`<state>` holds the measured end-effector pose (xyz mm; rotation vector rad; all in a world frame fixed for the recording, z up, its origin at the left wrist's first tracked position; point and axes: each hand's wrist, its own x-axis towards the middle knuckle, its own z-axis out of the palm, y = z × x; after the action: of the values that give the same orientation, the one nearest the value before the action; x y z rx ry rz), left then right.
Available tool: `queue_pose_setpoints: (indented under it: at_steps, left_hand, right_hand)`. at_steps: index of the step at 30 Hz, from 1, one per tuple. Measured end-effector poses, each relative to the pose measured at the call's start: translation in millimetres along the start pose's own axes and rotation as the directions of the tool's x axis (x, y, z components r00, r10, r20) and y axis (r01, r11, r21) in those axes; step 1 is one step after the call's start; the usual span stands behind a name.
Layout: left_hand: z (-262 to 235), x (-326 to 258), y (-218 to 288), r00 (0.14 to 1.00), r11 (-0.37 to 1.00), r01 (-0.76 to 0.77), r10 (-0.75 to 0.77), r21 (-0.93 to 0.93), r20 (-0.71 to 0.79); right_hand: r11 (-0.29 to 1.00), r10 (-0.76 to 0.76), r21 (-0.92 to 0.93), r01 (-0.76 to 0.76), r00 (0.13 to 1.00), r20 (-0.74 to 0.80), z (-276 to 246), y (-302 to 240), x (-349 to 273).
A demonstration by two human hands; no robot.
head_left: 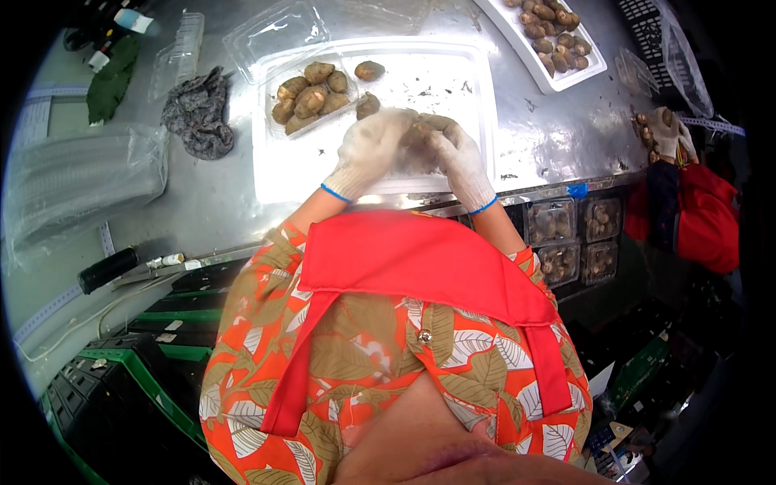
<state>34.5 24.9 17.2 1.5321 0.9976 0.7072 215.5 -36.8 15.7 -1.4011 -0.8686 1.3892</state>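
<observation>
Both my hands wear white knitted gloves with blue-edged cuffs, and they meet above the right part of a white foam tray (267, 166). Between them is a brown taro corm (420, 129), partly hidden by the fingers and blurred. My left hand (373, 147) curls round its left side, and my right hand (461, 158) grips it from the right. To the left, a clear plastic box (352, 103) filled with several taro corms stands in the tray. One loose taro corm (369, 70) lies beyond my left hand, and another taro corm (368, 105) lies just beside that hand.
At the back right is a second foam tray (594, 66) of taro corms. A grey cloth (198, 113), an empty clear box (279, 32) and bagged stacked lids (85, 190) lie leftward. Filled boxes (551, 222) sit below the table edge. A co-worker's gloved hand (667, 133) is far right.
</observation>
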Motion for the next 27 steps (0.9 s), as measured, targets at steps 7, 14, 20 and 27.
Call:
queue_pose_setpoints:
  at_steps: [7, 14, 20, 27]
  left_hand:
    - [-3.7, 12.5, -10.5, 0.982, 0.941, -0.179, 0.186, 0.286, 0.002]
    - [2.3, 4.1, 5.3, 0.998, 0.997, 0.065, -0.064, -0.041, 0.028]
    - [-9.5, 11.0, 9.2, 0.995, 0.977, -0.014, -0.008, 0.214, 0.099]
    - [-2.4, 17.3, -25.5, 0.983, 1.0, -0.017, 0.016, 0.007, 0.184]
  right_hand:
    - [0.983, -0.055, 0.175, 0.055, 0.999, -0.005, -3.0, 8.0, -2.4]
    - [0.955, -0.058, 0.291, 0.06, 0.998, -0.015, -9.1, 11.3, 1.4]
    - [0.995, -0.075, 0.066, 0.074, 0.997, 0.009, -4.0, 0.9, -9.7]
    - [0.987, -0.083, 0.133, 0.088, 0.996, -0.044, -14.4, 1.5, -9.1]
